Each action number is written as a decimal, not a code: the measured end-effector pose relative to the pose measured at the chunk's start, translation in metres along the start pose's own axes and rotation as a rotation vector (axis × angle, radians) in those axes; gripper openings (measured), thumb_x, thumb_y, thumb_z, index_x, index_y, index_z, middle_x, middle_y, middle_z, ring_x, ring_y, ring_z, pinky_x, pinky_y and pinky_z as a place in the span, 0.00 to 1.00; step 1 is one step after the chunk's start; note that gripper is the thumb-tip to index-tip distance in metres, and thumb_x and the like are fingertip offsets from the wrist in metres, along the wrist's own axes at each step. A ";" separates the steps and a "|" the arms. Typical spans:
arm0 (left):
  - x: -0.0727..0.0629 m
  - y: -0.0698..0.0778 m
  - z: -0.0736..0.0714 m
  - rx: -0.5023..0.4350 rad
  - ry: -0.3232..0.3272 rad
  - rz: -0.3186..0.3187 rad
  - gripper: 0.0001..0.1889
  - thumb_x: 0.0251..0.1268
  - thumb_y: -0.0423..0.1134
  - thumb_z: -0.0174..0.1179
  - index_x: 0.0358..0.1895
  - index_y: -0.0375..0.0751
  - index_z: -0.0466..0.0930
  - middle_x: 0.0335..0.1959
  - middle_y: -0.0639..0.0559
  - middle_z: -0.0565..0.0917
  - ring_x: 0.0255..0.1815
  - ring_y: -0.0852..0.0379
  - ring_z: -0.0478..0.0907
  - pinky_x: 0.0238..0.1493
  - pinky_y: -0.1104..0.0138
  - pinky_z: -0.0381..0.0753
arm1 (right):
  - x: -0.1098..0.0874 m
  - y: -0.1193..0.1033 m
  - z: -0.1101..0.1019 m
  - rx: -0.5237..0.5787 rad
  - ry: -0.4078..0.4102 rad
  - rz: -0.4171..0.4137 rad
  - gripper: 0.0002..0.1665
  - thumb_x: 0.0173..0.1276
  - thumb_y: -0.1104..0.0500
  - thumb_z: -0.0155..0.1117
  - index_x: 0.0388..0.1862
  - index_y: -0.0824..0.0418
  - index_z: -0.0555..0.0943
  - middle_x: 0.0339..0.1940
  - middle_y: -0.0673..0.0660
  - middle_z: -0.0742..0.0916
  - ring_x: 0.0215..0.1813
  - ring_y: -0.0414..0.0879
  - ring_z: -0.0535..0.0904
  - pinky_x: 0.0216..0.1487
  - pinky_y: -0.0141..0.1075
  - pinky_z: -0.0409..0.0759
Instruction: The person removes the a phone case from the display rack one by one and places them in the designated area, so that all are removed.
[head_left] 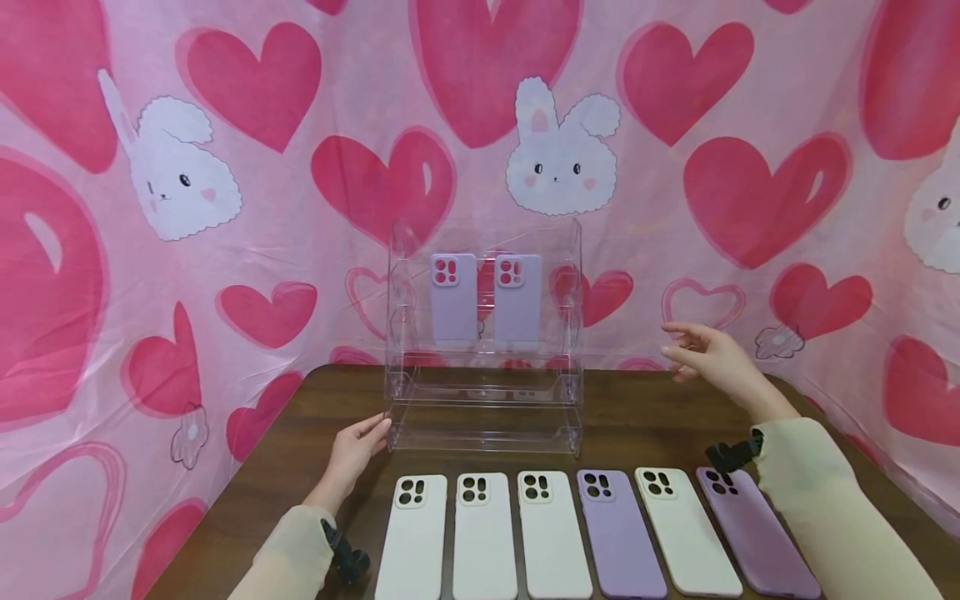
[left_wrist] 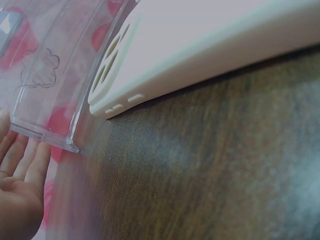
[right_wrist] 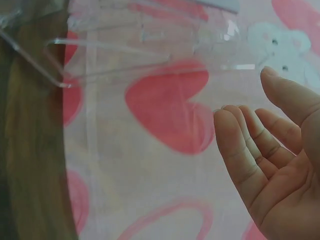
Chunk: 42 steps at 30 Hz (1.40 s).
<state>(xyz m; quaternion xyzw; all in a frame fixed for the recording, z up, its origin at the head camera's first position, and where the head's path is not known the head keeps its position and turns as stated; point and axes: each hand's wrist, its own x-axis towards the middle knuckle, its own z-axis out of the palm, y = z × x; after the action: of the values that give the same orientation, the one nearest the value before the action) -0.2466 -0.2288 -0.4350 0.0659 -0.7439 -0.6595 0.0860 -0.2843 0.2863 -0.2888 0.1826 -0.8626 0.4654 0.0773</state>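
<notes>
1. In front of me, the rack [head_left: 483, 440] is clear, smooth plastic, glossy along its edges.
2. The two lilac phone cases [head_left: 453, 308] on it look like smooth, matt plastic or silicone; I cannot tell which.
3. The near row of phone cases [head_left: 483, 542] shares that smooth, matt finish.
4. My table [head_left: 345, 392] has a dark wood-grain surface with a dull sheen.
5. The far backdrop [head_left: 360, 67] is printed cloth, softly creased and matt.
6. My sleeves [head_left: 810, 475] look like matt cloth, and the black wrist mounts [head_left: 348, 558] like hard plastic.

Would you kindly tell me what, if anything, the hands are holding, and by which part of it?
The left hand pinches the clear stand by its left side edge, near the bottom; the right hand holds nothing.
</notes>
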 end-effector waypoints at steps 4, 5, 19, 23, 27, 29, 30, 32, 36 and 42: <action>0.001 -0.001 0.000 -0.014 -0.005 0.000 0.25 0.65 0.40 0.56 0.59 0.25 0.69 0.58 0.32 0.70 0.55 0.40 0.72 0.52 0.61 0.75 | 0.014 -0.016 0.005 -0.001 -0.023 -0.034 0.34 0.66 0.55 0.60 0.65 0.69 0.63 0.37 0.65 0.79 0.32 0.47 0.81 0.33 0.42 0.84; 0.001 -0.002 0.000 -0.015 -0.004 -0.001 0.25 0.65 0.41 0.57 0.59 0.25 0.69 0.58 0.32 0.70 0.55 0.41 0.72 0.52 0.61 0.75 | 0.018 -0.020 0.006 -0.007 -0.027 -0.040 0.34 0.66 0.55 0.60 0.66 0.68 0.63 0.38 0.65 0.79 0.32 0.47 0.81 0.34 0.42 0.84; -0.001 0.000 0.001 -0.011 0.001 0.002 0.24 0.66 0.39 0.56 0.59 0.25 0.69 0.58 0.32 0.71 0.55 0.41 0.72 0.51 0.61 0.76 | 0.062 -0.062 0.027 0.047 -0.035 -0.040 0.38 0.64 0.51 0.62 0.69 0.61 0.60 0.41 0.64 0.78 0.36 0.46 0.80 0.37 0.40 0.84; 0.000 0.001 0.001 -0.003 -0.003 0.005 0.24 0.66 0.40 0.55 0.59 0.25 0.69 0.58 0.32 0.70 0.55 0.41 0.72 0.52 0.60 0.75 | 0.072 -0.067 0.037 0.093 -0.033 -0.073 0.38 0.64 0.54 0.62 0.69 0.62 0.60 0.43 0.63 0.78 0.39 0.49 0.80 0.38 0.42 0.84; 0.000 0.001 0.000 -0.005 -0.010 0.009 0.25 0.66 0.41 0.56 0.59 0.26 0.69 0.58 0.32 0.70 0.55 0.41 0.72 0.52 0.60 0.75 | 0.081 -0.072 0.047 0.114 -0.018 -0.083 0.37 0.64 0.56 0.63 0.69 0.62 0.61 0.47 0.64 0.77 0.45 0.55 0.78 0.40 0.46 0.83; 0.000 0.001 0.000 -0.004 -0.009 0.009 0.25 0.66 0.41 0.56 0.59 0.26 0.69 0.58 0.32 0.70 0.55 0.41 0.72 0.52 0.60 0.75 | 0.085 -0.075 0.052 0.120 -0.017 -0.076 0.37 0.63 0.56 0.63 0.69 0.61 0.61 0.49 0.63 0.77 0.45 0.56 0.78 0.41 0.48 0.82; -0.001 0.001 0.000 -0.003 -0.009 0.009 0.25 0.65 0.41 0.56 0.59 0.26 0.69 0.59 0.32 0.70 0.55 0.41 0.72 0.52 0.60 0.75 | 0.088 -0.077 0.055 0.121 -0.018 -0.070 0.37 0.63 0.56 0.64 0.69 0.60 0.61 0.50 0.63 0.77 0.45 0.55 0.79 0.41 0.49 0.82; -0.001 0.001 -0.001 -0.005 -0.008 0.008 0.25 0.66 0.41 0.56 0.59 0.25 0.68 0.58 0.32 0.70 0.55 0.41 0.72 0.52 0.60 0.75 | 0.093 -0.081 0.059 0.128 -0.028 -0.056 0.38 0.63 0.55 0.64 0.69 0.58 0.61 0.53 0.64 0.76 0.44 0.55 0.79 0.42 0.49 0.81; -0.002 0.001 -0.001 -0.010 -0.006 0.005 0.25 0.66 0.40 0.56 0.59 0.25 0.68 0.58 0.32 0.70 0.55 0.41 0.72 0.52 0.61 0.75 | 0.101 -0.087 0.068 0.124 -0.043 -0.035 0.40 0.61 0.53 0.65 0.70 0.55 0.60 0.57 0.63 0.74 0.46 0.55 0.79 0.44 0.48 0.81; 0.000 -0.001 0.000 -0.018 0.000 -0.001 0.25 0.66 0.40 0.56 0.59 0.25 0.69 0.58 0.32 0.71 0.55 0.42 0.72 0.51 0.62 0.76 | 0.112 -0.094 0.083 0.094 -0.042 -0.016 0.40 0.61 0.55 0.65 0.70 0.55 0.59 0.59 0.62 0.72 0.48 0.56 0.77 0.42 0.44 0.82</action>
<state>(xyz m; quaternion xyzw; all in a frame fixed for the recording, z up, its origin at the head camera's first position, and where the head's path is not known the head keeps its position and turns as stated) -0.2467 -0.2292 -0.4363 0.0656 -0.7378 -0.6663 0.0863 -0.3481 0.1433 -0.2282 0.2028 -0.8398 0.5007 0.0542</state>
